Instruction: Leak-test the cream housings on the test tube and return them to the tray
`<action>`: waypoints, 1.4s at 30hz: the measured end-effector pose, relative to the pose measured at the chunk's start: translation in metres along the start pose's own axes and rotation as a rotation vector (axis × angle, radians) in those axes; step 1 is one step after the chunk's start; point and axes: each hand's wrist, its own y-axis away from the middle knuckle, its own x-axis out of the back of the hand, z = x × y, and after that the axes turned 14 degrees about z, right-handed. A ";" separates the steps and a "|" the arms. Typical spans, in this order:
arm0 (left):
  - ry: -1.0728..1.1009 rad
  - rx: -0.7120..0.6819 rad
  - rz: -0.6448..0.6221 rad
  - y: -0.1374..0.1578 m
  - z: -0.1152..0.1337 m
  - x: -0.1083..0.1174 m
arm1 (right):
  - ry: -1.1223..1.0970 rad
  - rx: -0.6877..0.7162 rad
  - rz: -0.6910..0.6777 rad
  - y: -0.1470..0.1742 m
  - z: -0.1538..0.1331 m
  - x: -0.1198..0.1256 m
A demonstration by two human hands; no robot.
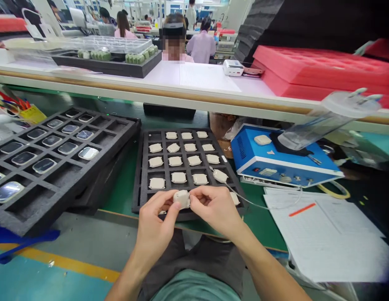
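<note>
Over the front of a black foam tray, my left hand holds a small white rounded-square case, like a smartwatch housing, between thumb and fingers. My right hand is closed in a pinch at the housing's right edge; its fingertips hide whether a small part is between them. Rows of similar white housings lie in the tray's compartments. One housing at the right has the metal tip of a thin clear tube resting by it.
A blue dispenser box stands right, with a white housing and a clear syringe barrel on top. Papers lie before it. At left, a black tray holds dark-screened watch pieces. A shelf crosses ahead, bearing red foam.
</note>
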 end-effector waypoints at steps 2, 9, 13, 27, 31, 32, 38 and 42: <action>0.041 0.055 0.132 -0.004 -0.002 0.012 | 0.092 -0.009 0.035 -0.009 0.001 0.001; 0.540 0.330 0.227 -0.056 0.005 0.047 | 0.410 -0.007 -0.219 -0.055 0.004 0.010; -0.153 0.033 0.046 -0.080 0.004 0.042 | 0.390 -0.042 -0.260 -0.056 0.006 0.017; -0.542 -0.138 -0.200 -0.108 0.004 0.036 | 0.018 -0.094 0.009 -0.006 0.012 0.011; -0.175 0.092 -0.091 -0.084 0.006 0.027 | -0.153 -0.062 0.007 -0.003 -0.002 -0.021; -0.125 0.126 -0.089 -0.079 0.007 0.024 | -0.184 -0.060 0.007 -0.004 -0.005 -0.027; -0.108 0.096 -0.058 -0.064 0.010 0.015 | -0.274 -0.080 -0.011 -0.005 -0.005 -0.038; -0.155 0.059 -0.077 -0.064 0.010 0.017 | -0.293 -0.126 -0.011 -0.003 0.001 -0.037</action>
